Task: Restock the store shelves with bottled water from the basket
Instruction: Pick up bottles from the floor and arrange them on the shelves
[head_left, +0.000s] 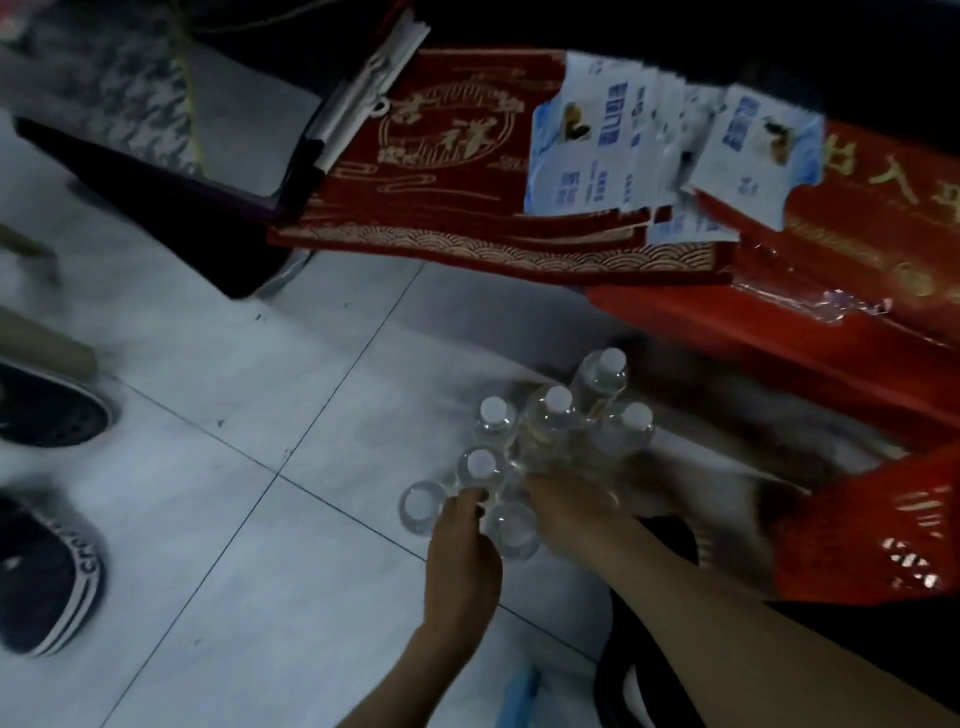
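Note:
Several clear water bottles (550, 426) with white caps stand bunched together on the tiled floor, at the middle right of the head view. My left hand (462, 545) reaches in from below, and its fingers close around a bottle (480, 467) at the near left of the bunch. My right hand (566, 501) presses against the near side of the middle bottles and grips one low on its body. Its fingertips are hidden, and the whole frame is blurred.
Red boxes with gold print (447, 156) are stacked behind and to the right of the bottles, with blue-and-white packs (587, 150) on top. Two dark shoes (47, 571) stand on the floor at the left. A black curved rim (610, 670), perhaps the basket, lies under my right forearm.

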